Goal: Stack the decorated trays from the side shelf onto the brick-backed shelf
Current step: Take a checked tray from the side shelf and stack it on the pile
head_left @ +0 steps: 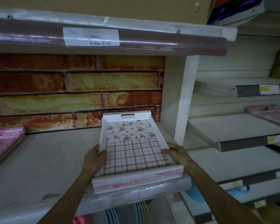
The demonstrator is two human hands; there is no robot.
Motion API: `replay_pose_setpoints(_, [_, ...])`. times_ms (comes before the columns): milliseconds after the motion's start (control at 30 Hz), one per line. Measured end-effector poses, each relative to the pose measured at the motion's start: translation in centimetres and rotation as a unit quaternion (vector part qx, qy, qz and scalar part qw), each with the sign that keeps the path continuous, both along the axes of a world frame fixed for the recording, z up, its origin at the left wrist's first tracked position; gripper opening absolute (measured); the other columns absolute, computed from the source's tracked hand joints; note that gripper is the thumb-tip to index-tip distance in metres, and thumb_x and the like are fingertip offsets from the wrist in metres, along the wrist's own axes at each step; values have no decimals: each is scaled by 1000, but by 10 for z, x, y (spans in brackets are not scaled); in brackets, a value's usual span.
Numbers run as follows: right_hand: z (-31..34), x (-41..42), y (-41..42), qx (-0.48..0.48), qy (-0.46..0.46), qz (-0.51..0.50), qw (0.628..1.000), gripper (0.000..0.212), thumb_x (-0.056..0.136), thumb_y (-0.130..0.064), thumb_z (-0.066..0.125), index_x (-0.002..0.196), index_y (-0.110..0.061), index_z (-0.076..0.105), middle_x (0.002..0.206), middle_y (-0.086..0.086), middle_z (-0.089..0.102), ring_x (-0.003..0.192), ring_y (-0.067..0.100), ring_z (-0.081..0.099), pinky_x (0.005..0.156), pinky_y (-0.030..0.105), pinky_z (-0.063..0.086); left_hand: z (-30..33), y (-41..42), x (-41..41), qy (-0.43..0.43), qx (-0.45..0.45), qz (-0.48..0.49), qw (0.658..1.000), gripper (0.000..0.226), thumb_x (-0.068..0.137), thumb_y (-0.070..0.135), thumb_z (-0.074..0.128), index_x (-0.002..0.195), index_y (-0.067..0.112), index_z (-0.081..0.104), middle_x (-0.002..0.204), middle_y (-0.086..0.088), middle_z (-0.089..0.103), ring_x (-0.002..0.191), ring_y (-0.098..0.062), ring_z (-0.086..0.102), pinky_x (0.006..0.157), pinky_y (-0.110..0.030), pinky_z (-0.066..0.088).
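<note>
We grip the top decorated tray (pixel 131 143) with 2 hands, left hand (pixel 94 157) and right hand (pixel 176 152) curled over its side rims, squaring it on the stack before the brick wall (pixel 71 94).

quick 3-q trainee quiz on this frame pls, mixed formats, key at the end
1. True or false: both hands hold the top tray by its side walls.
2. The pink stack on the brick-backed shelf lies: A) at its left end B) against its right wall C) on the top tray
3. Fill in: the top tray's near half shows a plaid print, its far half a ____ print.

Key: 1 true: left hand and right hand each grip a side. 2 A. 3 floral.
</note>
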State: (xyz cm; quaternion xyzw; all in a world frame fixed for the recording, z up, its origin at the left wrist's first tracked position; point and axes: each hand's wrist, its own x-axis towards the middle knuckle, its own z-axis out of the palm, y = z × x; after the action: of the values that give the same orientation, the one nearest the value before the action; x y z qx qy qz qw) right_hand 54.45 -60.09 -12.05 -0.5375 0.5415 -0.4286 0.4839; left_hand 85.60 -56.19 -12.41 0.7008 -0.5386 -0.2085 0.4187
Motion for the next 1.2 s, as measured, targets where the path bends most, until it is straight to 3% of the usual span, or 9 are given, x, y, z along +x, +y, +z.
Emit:
replay_pose_setpoints(100, [-3, -2, 0, -16, -11, 16, 1000, 43, 81, -1, 71, 110, -32, 69, 88, -19, 74, 81, -2, 71, 67, 11, 54, -4, 3, 1, 1, 2, 12, 1000, 36, 97, 16, 52, 132, 10, 58, 124, -14, 67, 112, -34, 62, 95, -36, 45])
replay_pose_setpoints(267, [-1, -2, 4, -21, -3, 45, 999, 42, 84, -3, 70, 119, -26, 67, 98, -12, 73, 91, 4, 70, 75, 16, 56, 0, 7, 0, 0, 21, 17, 1000, 38, 97, 21, 53, 134, 12, 57, 127, -12, 66, 114, -32, 61, 97, -35, 45])
replay_pose_setpoints(367, [7, -6, 3, -37, 57, 48, 997, 23, 87, -12, 69, 107, -23, 69, 103, -3, 72, 93, 9, 69, 82, 22, 55, 10, 10, -3, -7, 37, 20, 999, 43, 96, 22, 54, 138, 11, 51, 133, -14, 60, 118, -33, 57, 99, -39, 44])
replay_pose_setpoints(467, [22, -20, 3, -91, 122, -8, 988, 10, 91, -20, 64, 88, -29, 63, 103, 0, 68, 95, 17, 65, 91, 32, 52, 25, 18, -7, -7, -30, 43, 999, 42, 95, 18, 59, 135, 8, 52, 134, -17, 59, 116, -35, 59, 99, -43, 45])
replay_pose_setpoints(600, [52, -53, 11, -186, 140, -43, 972, 8, 92, -12, 63, 98, -11, 68, 98, 5, 70, 91, 18, 66, 80, 22, 52, 49, 29, -23, 34, -136, 10, 990, 18, 94, 14, 60, 110, 20, 67, 111, -7, 71, 94, -25, 67, 89, -39, 51])
replay_pose_setpoints(800, [99, -120, 36, -250, 134, -68, 957, 16, 93, -14, 61, 82, -26, 64, 78, -7, 70, 63, -7, 65, 60, 5, 48, 80, 31, -96, 149, -210, -98, 961, 26, 97, 14, 55, 93, 34, 72, 88, 3, 75, 74, -18, 73, 68, -30, 59])
replay_pose_setpoints(900, [112, -159, 47, -273, 131, -85, 949, 10, 93, -20, 62, 85, -26, 65, 76, -6, 73, 62, -1, 67, 60, 6, 47, 84, 21, -144, 157, -206, -154, 953, 22, 98, 14, 53, 97, 26, 71, 86, -3, 73, 72, -21, 72, 68, -35, 57])
replay_pose_setpoints(1033, [117, -216, 60, -278, 126, -102, 947, 7, 93, -25, 62, 92, -21, 67, 79, -4, 75, 66, 6, 69, 62, 12, 51, 85, 6, -213, 185, -196, -201, 942, 20, 98, 5, 50, 100, 12, 69, 79, -9, 70, 63, -18, 69, 57, -22, 58])
replay_pose_setpoints(1200, [109, -294, 77, -276, 137, -122, 943, 11, 95, -27, 59, 95, -20, 68, 83, -3, 75, 70, 7, 70, 63, 17, 54, 86, -16, -308, 233, -173, -251, 924, 17, 98, 5, 49, 103, 6, 66, 84, -17, 66, 60, -17, 68, 55, -21, 58])
